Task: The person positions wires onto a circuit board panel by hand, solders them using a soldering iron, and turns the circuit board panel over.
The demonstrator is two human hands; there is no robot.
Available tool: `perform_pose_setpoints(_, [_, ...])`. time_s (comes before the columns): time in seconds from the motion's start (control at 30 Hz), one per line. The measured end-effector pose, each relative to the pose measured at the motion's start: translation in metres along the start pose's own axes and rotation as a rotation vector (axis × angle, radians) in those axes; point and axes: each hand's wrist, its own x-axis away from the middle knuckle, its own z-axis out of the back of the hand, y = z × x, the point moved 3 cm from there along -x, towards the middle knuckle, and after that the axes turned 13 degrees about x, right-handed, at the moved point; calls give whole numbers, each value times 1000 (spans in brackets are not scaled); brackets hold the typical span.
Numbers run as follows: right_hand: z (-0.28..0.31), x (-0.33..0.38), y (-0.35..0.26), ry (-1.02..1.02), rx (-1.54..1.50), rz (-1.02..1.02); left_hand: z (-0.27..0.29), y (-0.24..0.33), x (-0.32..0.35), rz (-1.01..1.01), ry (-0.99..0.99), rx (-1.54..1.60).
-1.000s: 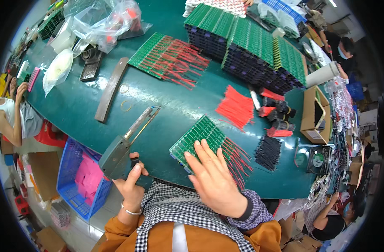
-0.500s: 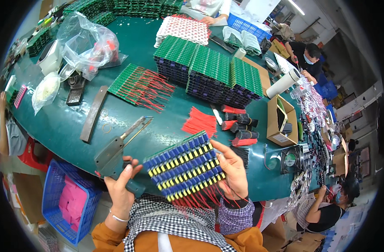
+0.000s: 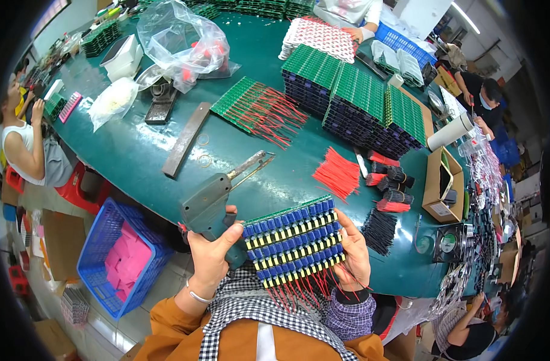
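One panel point(image 3: 294, 243) is held up just nearer the person than the near edge of the green table point(image 3: 136, 150), between two hands. It is a flat rectangle carrying four rows of small blue cylinders with yellow bands, and thin red wires hang in a fringe from its lower edge. The left hand point(image 3: 212, 256) is wrapped shut around one grey gun-shaped tool point(image 3: 212, 207), its thumb stretched across to touch the panel's left edge; the tool's two slim metal prongs point up over the table. The right hand point(image 3: 353, 256) has its fingers curled closed on the panel's right edge.

Beyond the panel, on the table, lie one loose fan of red wires point(image 3: 338, 174), about four bundles of red and black wires point(image 3: 392, 186), and one flat green board point(image 3: 251, 108) with red leads. Farther off stand three green-topped stacks point(image 3: 359, 99) of panels. One grey metal bar point(image 3: 186, 138) lies left of the board. One crumpled clear bag point(image 3: 178, 42) sits at the far side. Below the table's left edge stands one blue mesh basket point(image 3: 115, 259) with pink sheets
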Motion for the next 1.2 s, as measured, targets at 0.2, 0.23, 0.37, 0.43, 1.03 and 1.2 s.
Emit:
perform_pose_setpoints(0.2, [-6, 5, -1, 4, 19, 5, -1, 1, 3, -72, -3, -118])
perform_pose_setpoints(0.23, [-5, 5, -1, -6, 26, 4, -2, 1, 3, -72, 6, -121])
perform_pose_setpoints(0.37, [-8, 3, 0, -18, 9, -2, -2, 2, 2, -88, 17, -140])
perform_pose_setpoints(0.43, [-6, 2, 3, -11, 5, -11, -1, 2, 3, -80, 36, -169])
perform_pose_setpoints(1.03, [-8, 10, 4, -13, 121, 31, 4, -8, 4, -190, 16, -403])
perform_pose_setpoints(1.2, [-9, 11, 4, -18, 131, 41, 2, -10, 4, -175, 11, -385])
